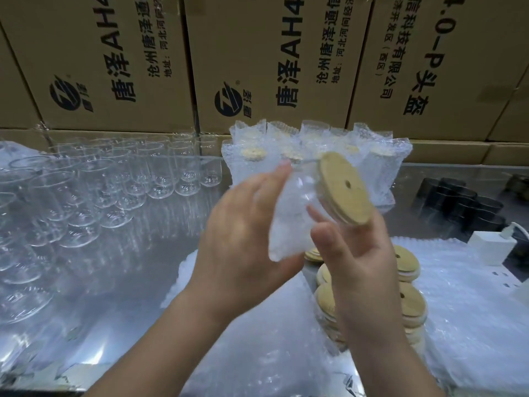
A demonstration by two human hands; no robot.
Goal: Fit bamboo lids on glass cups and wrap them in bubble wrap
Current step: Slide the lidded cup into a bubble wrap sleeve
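Observation:
Above the table's middle I hold a glass cup tilted on its side, its body inside a bubble wrap sleeve [289, 213]. A round bamboo lid [345, 191] with a small hole sits on its mouth and faces right. My left hand [243, 233] cups the wrapped body from the left. My right hand [357, 262] grips the cup just under the lid, thumb in front. Loose bamboo lids [412, 299] lie piled below my right hand.
Rows of bare glass cups [94, 190] fill the left of the mirrored table [160, 247]. Wrapped, lidded cups [312, 150] stand at the back. Bubble wrap sheets [481, 310] lie right, with black items [458, 202] and a white charger [486, 247]. Cardboard boxes [257, 58] wall the rear.

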